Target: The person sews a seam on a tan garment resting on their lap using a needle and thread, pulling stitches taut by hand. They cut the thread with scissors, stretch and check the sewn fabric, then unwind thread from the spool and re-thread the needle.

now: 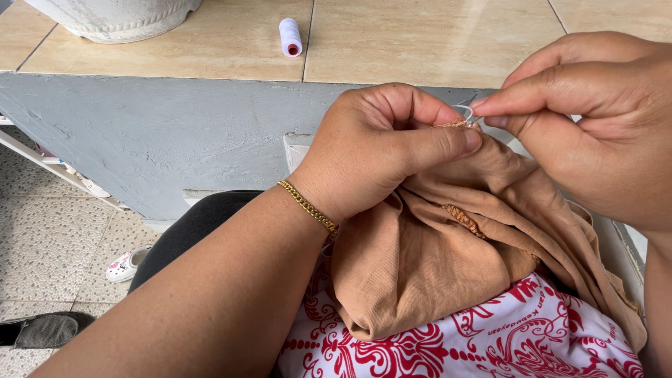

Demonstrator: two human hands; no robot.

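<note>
Cloth [434,273] on lap, thread spool [290,36] on ledge [420,42] behind

Looking like a home porch or yard, beige tiled ledge [420,42] sitting on rough grey plastered wall [175,133], white pot base [112,17] standing on it, pebbled floor tiles [49,238], small slipper [126,266] lying there, white thread spool [290,36] resting on ledge

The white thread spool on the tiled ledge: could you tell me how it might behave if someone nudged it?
The thread spool lies on its side on the smooth tiled ledge, so it would probably roll easily. It looks small and likely light, so a slight push may send it off.
</note>
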